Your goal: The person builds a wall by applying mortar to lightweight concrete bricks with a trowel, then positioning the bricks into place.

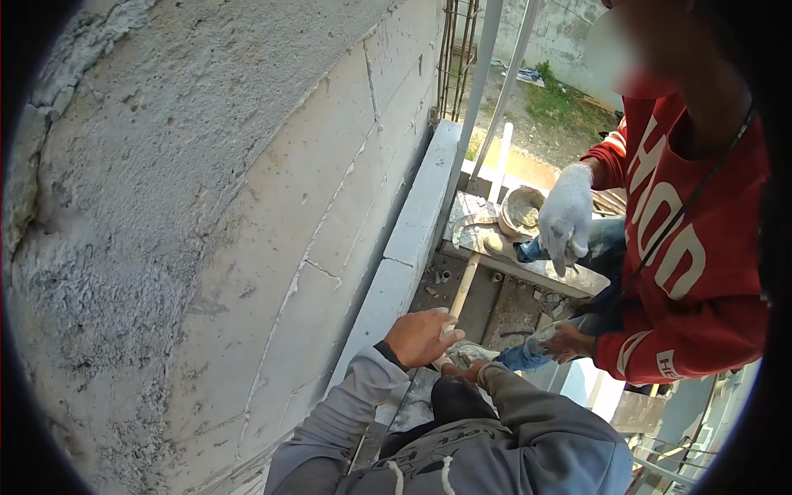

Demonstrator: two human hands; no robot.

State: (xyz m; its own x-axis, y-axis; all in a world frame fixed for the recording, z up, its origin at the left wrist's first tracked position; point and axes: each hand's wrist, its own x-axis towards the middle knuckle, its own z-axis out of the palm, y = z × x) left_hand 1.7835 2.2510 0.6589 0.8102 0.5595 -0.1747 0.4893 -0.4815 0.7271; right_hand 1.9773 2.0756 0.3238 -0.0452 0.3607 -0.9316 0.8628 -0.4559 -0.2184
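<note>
A pale wooden pole [465, 285] slants away from my body toward a ledge, its far end near the ledge's edge. My left hand [422, 337] is closed around it, thumb lying along the near part. Lower down and closer to my body, my right hand [464, 372] is closed at the pole's near end, its fingers partly hidden by my sleeve and the angle. Just beyond the right hand is a co-worker's dusty shoe [472, 353].
A block wall [330, 223] rises on the left, with a row of pale blocks [412, 223] along its foot. A co-worker in a red sweatshirt [685, 239], one hand in a white glove [568, 216], is close on the right. A mortar bucket [521, 211] stands on the ledge [569, 280].
</note>
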